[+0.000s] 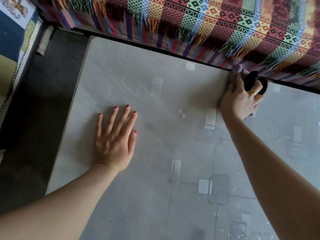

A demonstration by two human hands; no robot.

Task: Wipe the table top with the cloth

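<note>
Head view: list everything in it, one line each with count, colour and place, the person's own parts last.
table top: one, pale grey, glossy, fills the centre.
cloth: one, greyish purple, blurred, at the far edge under the right hand.
dark object: one, black, in the right hand; cannot tell what it is.
blanket: one, multicoloured, patterned and fringed, beyond the far edge.
floor: dark strip, left of the table.
ring: one, gold, on a right finger.
left hand: flat on the table, red nails.
right hand: grip closed on the cloth.
</note>
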